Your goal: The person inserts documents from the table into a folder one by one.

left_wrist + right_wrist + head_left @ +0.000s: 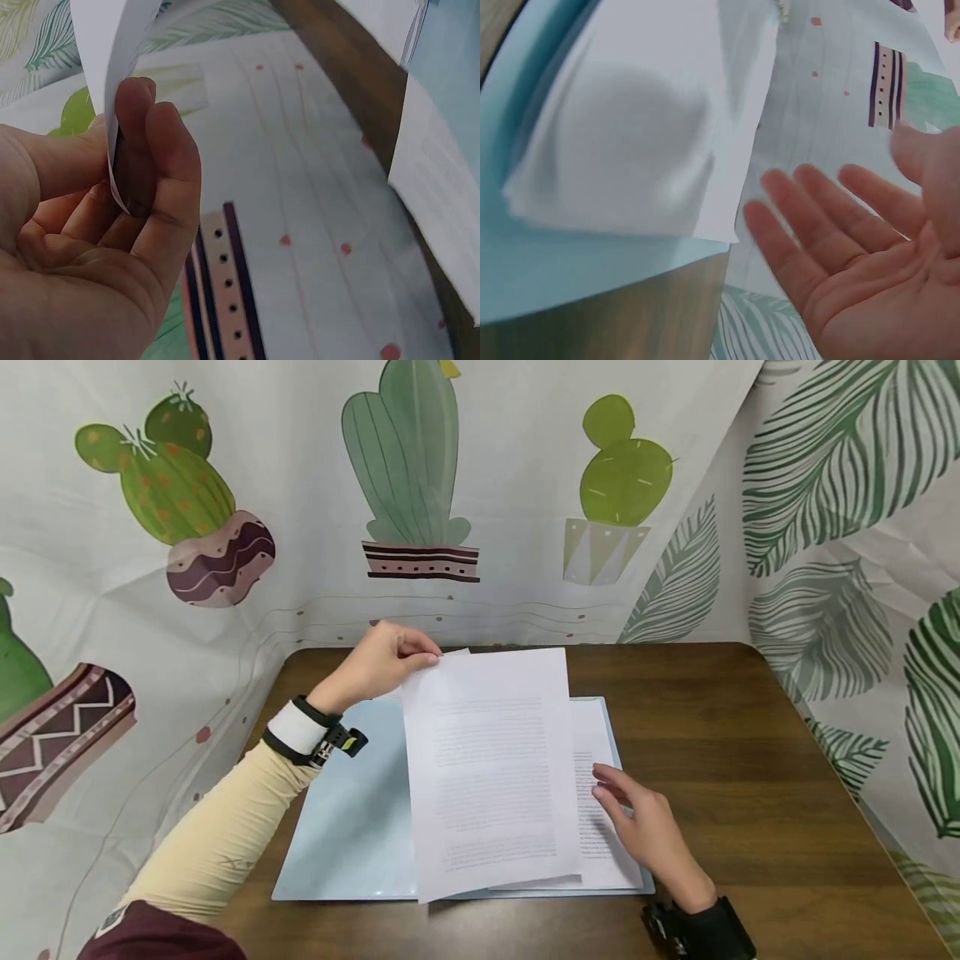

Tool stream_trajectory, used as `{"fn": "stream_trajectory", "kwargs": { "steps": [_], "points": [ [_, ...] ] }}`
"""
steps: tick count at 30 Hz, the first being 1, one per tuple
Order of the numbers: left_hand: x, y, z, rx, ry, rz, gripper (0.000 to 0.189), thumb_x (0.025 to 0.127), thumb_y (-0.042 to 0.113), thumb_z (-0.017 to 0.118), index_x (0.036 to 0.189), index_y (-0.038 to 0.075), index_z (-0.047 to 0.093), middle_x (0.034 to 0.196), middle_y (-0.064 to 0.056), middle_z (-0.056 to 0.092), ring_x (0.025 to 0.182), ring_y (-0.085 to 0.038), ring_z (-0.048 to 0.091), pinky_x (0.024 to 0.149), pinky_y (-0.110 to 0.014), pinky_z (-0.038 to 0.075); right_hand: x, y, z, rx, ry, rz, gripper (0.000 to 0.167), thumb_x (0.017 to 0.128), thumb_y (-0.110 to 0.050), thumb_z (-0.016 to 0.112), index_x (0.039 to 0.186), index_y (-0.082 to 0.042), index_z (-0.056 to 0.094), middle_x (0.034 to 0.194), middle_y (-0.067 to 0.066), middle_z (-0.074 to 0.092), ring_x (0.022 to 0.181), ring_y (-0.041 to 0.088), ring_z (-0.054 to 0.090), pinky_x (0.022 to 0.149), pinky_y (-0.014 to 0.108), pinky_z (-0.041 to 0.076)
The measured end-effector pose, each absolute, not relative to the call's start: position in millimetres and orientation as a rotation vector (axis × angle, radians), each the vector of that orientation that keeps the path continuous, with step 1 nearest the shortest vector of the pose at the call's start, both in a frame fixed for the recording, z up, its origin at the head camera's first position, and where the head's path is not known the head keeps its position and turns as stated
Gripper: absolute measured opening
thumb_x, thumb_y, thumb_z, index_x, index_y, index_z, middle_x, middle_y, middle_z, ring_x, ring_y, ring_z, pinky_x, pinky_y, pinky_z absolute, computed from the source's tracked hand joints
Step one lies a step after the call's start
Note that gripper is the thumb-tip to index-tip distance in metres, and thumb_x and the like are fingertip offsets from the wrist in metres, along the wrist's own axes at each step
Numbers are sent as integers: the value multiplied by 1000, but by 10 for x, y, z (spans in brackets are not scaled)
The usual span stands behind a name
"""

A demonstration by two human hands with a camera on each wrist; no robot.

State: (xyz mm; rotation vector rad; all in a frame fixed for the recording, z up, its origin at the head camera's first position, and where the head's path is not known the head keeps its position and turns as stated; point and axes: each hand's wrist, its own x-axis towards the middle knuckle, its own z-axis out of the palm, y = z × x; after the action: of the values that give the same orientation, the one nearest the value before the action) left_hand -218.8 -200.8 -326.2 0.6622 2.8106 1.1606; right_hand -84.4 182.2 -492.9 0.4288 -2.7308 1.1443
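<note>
My left hand [375, 667] pinches a printed sheet of paper [491, 777] by its top left corner, between thumb and fingers. The sheet hangs raised over the middle of a light blue folder [341, 827], which lies spread on the table. In the left wrist view the sheet's corner [112, 161] bends between the fingers. Other printed pages [600, 827] lie on the folder's right half, partly hidden by the raised sheet. Beside their right edge is my right hand [652, 831], fingers loosely bent and holding nothing; its palm shows in the right wrist view.
Another white page [439, 180] lies on the folder's left side toward the back, mostly hidden in the head view. The brown wooden table [720, 760] reaches a cloth backdrop [517, 602] printed with cacti and leaves. Both wrists wear camera straps.
</note>
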Motion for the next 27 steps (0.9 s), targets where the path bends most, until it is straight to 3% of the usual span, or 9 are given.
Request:
{"fn": "stream_trajectory", "kwargs": {
  "steps": [7,17,27],
  "points": [
    [-2190,-1870,-3468,663,2731,1203,10,98,9,71,100,7,80,92,-4,77,78,-17,67,66,-29,51,-837,1792,-4846,368,-2657,1579,30,106,-15,58,133,-3,65,113,13,76,91,17,77,76,34,61],
    [-2175,-1775,-3719,568,2669,1227,10,98,11,70,99,9,80,88,0,77,76,-16,67,66,-29,49,-780,1773,-4782,316,-2632,1982,28,102,-7,64,125,8,65,99,16,77,76,17,73,65,36,61],
    [-2196,-1736,-3929,544,2619,1259,12,99,10,69,99,7,80,86,-1,77,77,-16,66,69,-29,47,-770,1764,-4791,315,-2650,2026,21,98,-9,70,112,5,70,92,11,78,65,16,70,56,34,59]
  ]
}}
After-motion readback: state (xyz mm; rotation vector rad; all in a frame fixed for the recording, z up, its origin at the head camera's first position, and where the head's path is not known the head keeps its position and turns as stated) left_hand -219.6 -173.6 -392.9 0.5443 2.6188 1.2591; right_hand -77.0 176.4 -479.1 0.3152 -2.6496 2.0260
